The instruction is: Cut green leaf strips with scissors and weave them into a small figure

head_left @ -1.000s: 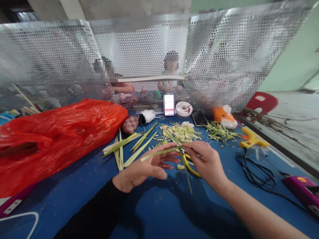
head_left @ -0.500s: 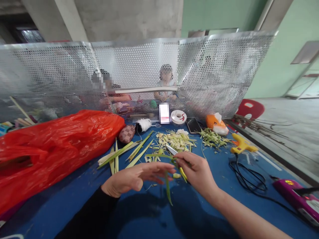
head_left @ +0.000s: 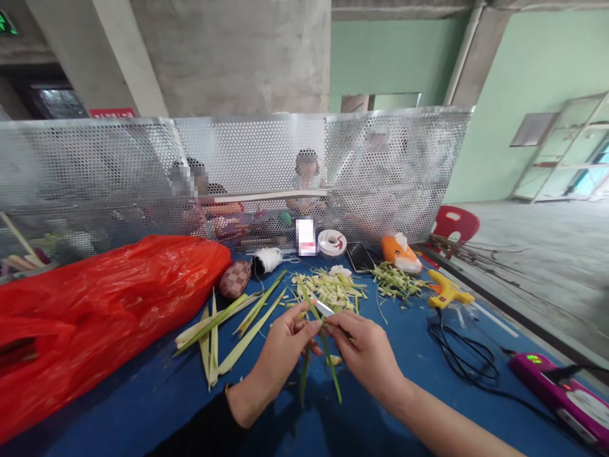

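My L hand [head_left: 280,348] has come in, grip clamped on leaf [head_left: 332,369]; R hand [head_left: 372,350] grips scissors [head_left: 323,308], nearside of pile [head_left: 330,287]. Bits cut; long leaves [head_left: 216,324] remain L of pile.

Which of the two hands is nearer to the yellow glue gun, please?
Right. The right hand is to the left of the yellow glue gun and nearer the camera; the left hand is farther left, beyond the right hand.

Orange tissue pack [head_left: 392,251] near a black phone [head_left: 360,258], red chair [head_left: 465,227] beyond
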Demonstrator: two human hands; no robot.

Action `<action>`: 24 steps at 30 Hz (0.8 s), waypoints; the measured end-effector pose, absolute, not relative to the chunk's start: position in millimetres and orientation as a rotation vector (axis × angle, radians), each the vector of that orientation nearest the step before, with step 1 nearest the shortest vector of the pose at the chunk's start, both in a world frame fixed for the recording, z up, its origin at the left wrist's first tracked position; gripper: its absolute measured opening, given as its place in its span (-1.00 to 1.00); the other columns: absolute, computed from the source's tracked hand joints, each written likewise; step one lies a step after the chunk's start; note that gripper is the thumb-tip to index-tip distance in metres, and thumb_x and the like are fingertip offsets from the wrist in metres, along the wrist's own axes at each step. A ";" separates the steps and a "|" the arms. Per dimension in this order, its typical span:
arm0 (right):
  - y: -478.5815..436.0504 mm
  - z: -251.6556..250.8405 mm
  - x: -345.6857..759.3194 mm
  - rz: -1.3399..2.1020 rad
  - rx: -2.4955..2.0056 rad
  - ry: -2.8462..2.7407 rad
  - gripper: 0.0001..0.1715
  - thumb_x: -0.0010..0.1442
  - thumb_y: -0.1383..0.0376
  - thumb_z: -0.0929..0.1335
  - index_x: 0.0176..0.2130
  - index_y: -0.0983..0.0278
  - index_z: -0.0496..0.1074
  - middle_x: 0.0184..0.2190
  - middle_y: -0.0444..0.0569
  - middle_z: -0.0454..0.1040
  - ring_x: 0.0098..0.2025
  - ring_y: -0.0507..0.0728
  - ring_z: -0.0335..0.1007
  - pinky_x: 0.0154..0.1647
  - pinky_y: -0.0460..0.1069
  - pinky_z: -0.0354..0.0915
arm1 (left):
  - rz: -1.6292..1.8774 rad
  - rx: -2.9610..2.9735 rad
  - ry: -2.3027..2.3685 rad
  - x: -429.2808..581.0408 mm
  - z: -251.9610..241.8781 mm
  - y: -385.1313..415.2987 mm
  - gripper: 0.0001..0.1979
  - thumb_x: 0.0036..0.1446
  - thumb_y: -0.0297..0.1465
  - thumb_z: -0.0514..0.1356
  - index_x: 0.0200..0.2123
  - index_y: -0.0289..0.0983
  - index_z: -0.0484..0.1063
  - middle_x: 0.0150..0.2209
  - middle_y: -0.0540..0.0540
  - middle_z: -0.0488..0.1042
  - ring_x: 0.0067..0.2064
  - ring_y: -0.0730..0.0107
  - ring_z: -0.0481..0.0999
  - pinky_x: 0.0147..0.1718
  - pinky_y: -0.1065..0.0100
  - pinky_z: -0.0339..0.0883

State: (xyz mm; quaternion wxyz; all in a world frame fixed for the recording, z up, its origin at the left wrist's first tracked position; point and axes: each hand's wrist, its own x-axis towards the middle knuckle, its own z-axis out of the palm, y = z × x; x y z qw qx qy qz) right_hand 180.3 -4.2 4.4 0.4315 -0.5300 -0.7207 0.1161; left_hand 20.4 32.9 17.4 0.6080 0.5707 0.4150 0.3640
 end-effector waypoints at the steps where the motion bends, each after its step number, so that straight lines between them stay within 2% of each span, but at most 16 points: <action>1: -2.0 7.0 181.0 0.244 -1.333 -1.835 -0.74 0.27 0.40 0.24 -0.30 0.23 0.50 -0.41 -0.07 0.52 -0.38 0.07 0.44 -0.36 -0.10 0.22 | 0.850 1.338 0.948 20.1 19.6 35.3 -0.39 0.05 -0.20 0.27 0.15 -0.28 0.28 -0.48 0.05 0.50 -0.52 0.41 0.50 -0.54 0.44 0.25; 6: 15.0 36.1 185.2 0.043 -1.384 -2.035 -0.74 0.27 0.38 0.26 -0.42 0.24 0.45 -0.47 -0.09 0.49 -0.42 0.06 0.40 -0.42 -0.10 0.13 | 0.933 1.440 0.916 20.3 36.7 48.0 -0.45 0.08 -0.21 0.24 0.12 -0.32 0.39 -0.59 0.05 0.46 -0.57 0.42 0.46 -0.52 0.41 0.28; 10: 25.6 53.2 190.2 0.072 -1.370 -2.053 -0.77 0.25 0.41 0.28 -0.40 0.25 0.46 -0.42 -0.09 0.51 -0.38 0.05 0.42 -0.40 -0.11 0.15 | 0.946 1.477 0.920 22.1 47.8 52.4 -0.58 0.04 -0.25 0.25 -0.05 -0.34 0.54 -0.63 0.01 0.46 -0.57 0.41 0.46 -0.52 0.41 0.28; 14: 30.5 46.1 195.2 0.122 -1.330 -2.089 -0.78 0.25 0.39 0.30 -0.41 0.23 0.47 -0.44 -0.12 0.50 -0.40 0.04 0.42 -0.41 -0.11 0.15 | 0.919 1.444 0.960 23.6 44.4 52.4 -0.66 0.00 -0.28 0.26 -0.17 -0.35 0.59 -0.66 0.01 0.44 -0.61 0.45 0.42 -0.57 0.44 0.22; 20: 33.5 29.1 193.2 -0.183 -1.207 -2.159 -0.73 0.28 0.40 0.25 -0.43 0.24 0.42 -0.50 -0.12 0.46 -0.45 0.06 0.37 -0.40 -0.05 0.10 | 0.879 1.220 0.996 22.4 34.9 53.9 -0.66 -0.09 -0.25 0.32 -0.23 -0.33 0.57 -0.56 0.00 0.51 -0.62 0.47 0.43 -0.62 0.47 0.19; 24: 30.8 26.8 190.6 -0.370 -1.123 -2.186 -0.71 0.27 0.44 0.22 -0.45 0.25 0.39 -0.55 -0.12 0.42 -0.50 0.07 0.30 -0.38 -0.02 0.09 | 0.927 1.181 0.997 21.7 32.8 56.5 -0.75 -0.09 -0.29 0.33 -0.35 -0.32 0.58 -0.49 -0.03 0.56 -0.65 0.54 0.40 -0.63 0.48 0.18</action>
